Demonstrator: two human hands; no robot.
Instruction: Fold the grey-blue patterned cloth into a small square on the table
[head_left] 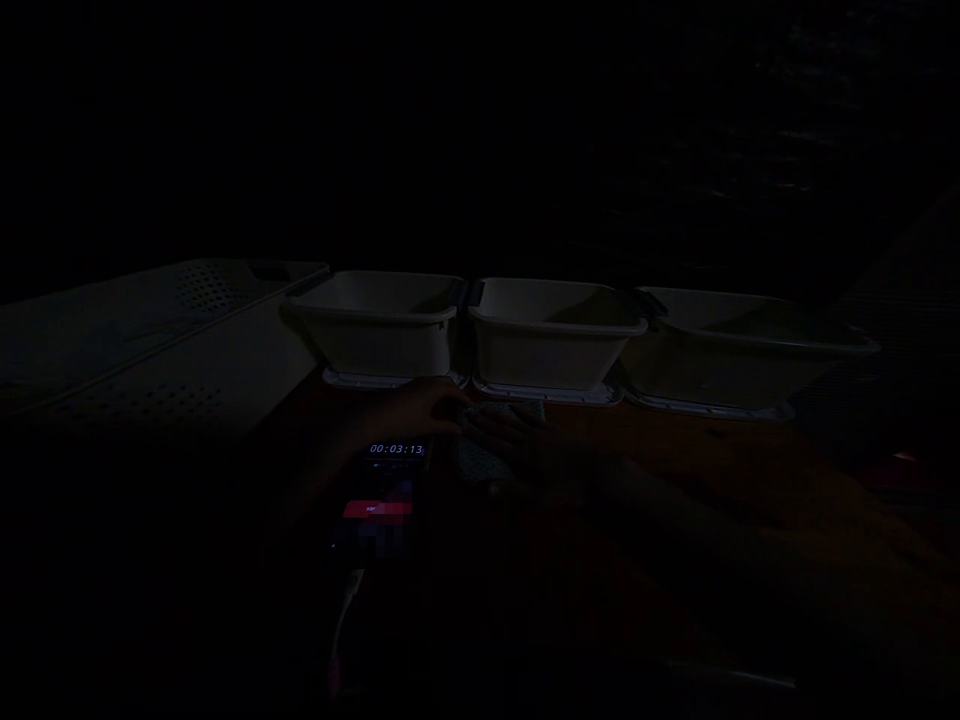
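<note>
The scene is very dark. A small folded cloth point(480, 465), pale and speckled, lies on the brown wooden table point(675, 460). My right hand point(525, 440) rests flat on top of it, fingers stretched out toward the left. At the cloth's left edge is my left hand point(427, 405), its thumb and finger apart, with the tips touching or very near the fabric. Shadow hides most of its other fingers. Just below my left hand, a lit phone point(382, 505) shows a timer at 00:03:13.
Three pale tubs, a left one point(386, 345), a middle one point(551, 355) and a right one point(727, 370), stand in a row behind my hands, each over a light lid-like piece. A large perforated basket point(187, 375) is at left. A white cable point(345, 610) runs from the phone.
</note>
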